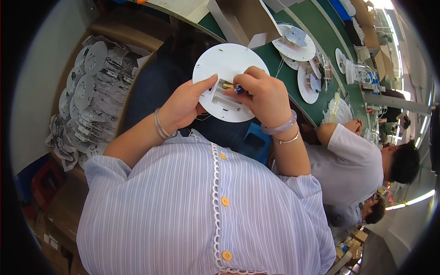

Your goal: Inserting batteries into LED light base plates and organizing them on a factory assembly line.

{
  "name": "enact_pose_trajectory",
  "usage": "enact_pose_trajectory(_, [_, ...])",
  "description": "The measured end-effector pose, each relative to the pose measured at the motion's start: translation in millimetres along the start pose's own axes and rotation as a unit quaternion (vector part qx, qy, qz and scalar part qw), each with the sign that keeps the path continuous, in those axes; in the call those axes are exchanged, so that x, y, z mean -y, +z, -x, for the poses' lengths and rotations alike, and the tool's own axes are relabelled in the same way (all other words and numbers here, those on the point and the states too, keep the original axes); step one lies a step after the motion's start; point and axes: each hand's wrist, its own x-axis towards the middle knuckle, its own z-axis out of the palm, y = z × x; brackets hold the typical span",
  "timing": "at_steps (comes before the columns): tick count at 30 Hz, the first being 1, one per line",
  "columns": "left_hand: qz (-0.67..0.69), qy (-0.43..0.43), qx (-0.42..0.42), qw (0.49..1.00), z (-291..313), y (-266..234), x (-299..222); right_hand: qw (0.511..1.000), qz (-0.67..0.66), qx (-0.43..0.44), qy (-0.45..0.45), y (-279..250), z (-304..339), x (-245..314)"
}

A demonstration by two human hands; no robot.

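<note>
A round white plastic disc (pixel 229 59) with a rectangular battery compartment (pixel 224 97) is held up in front of me. My left hand (pixel 185 103) grips its left edge, thumb on the face beside the compartment and the other fingers behind. Between the thumb and fingers of my right hand (pixel 266 94) is a battery (pixel 238 89) with a blue end. A gold-coloured battery part (pixel 227 85) shows in the upper slot, and I cannot tell whether it belongs to the same battery. The lower slot looks bare.
At left, a cardboard box (pixel 126 98) holds many white discs (pixel 85 91) with wrapping. More white disc assemblies (pixel 300 46) lie on the green table (pixel 288 87) at right, near an open carton (pixel 247 20). A co-worker (pixel 353 160) sits to my right. A blue stool (pixel 256 140) stands below.
</note>
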Motion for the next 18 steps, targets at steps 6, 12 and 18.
enact_pose_trajectory(6, [0.035,0.071,0.000,0.997,0.9,-2.5,-2.6,0.941,-0.238,-0.173,0.168,-0.8,8.6,-14.9])
enact_pose_trajectory(12, [0.006,0.156,0.003,0.988,-5.9,-4.8,-1.6,0.863,-0.366,-0.178,0.299,1.0,16.8,-25.2])
enact_pose_trajectory(18, [0.059,0.105,-0.011,0.993,-11.1,-4.2,1.4,0.837,-0.442,-0.200,0.252,14.7,23.1,-25.2])
